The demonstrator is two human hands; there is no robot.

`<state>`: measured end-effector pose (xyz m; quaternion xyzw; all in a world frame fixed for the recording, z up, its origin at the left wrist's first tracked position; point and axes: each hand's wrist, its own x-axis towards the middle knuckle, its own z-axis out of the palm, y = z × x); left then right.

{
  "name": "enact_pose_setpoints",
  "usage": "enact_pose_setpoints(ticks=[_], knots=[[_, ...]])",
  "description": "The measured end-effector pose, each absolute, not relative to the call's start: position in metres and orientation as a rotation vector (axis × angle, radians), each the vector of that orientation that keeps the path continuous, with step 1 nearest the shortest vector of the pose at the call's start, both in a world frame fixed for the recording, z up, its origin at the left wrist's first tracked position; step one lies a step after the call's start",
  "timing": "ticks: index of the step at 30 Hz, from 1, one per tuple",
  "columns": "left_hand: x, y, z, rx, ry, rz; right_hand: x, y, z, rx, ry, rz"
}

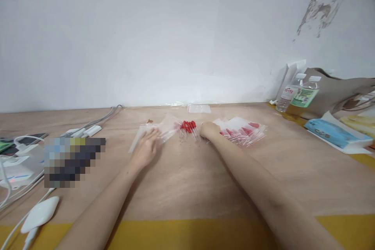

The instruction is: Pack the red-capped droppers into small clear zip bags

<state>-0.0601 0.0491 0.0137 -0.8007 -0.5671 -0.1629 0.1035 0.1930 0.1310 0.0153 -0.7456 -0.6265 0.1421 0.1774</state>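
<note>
My left hand (149, 145) lies with its fingers stretched over clear plastic bags (134, 140), pressing on the stack. In the middle of the table is a small bunch of red-headed pieces with thin, pale stems (188, 127); their exact kind is too small to tell. Just right of that bunch, my right hand (209, 129) is closed, its fingertips turned away and hidden. Against its right side spreads a fanned pile of clear bags with red pieces inside (241, 132). Another clear bag (170, 125) reaches from the left hand toward the bunch.
A flat white packet (199, 108) lies by the wall. On the right stand two bottles (304, 93), a grey bag (331, 91) and a blue tissue pack (336, 133). Cables, a white charger (41, 213) and a power strip (22, 168) crowd the left.
</note>
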Motion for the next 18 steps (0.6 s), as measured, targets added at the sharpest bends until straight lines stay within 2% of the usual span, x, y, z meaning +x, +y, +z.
enact_pose_setpoints(ticks=[3, 7, 12, 18], knots=[[-0.036, 0.026, 0.015, -2.818, -1.213, -0.547, 0.206, 0.126, 0.024, -1.968, -1.713, 0.48], [-0.011, 0.001, 0.009, -3.138, -1.009, -0.337, 0.236, 0.096, 0.028, -1.726, -1.627, 0.558], [-0.004, -0.002, 0.003, -3.245, -1.01, -0.166, 0.267, 0.043, 0.004, -1.235, -1.281, 0.89], [-0.005, 0.001, 0.004, -3.264, -1.054, -0.196, 0.277, 0.022, -0.026, -1.174, -1.129, 0.918]])
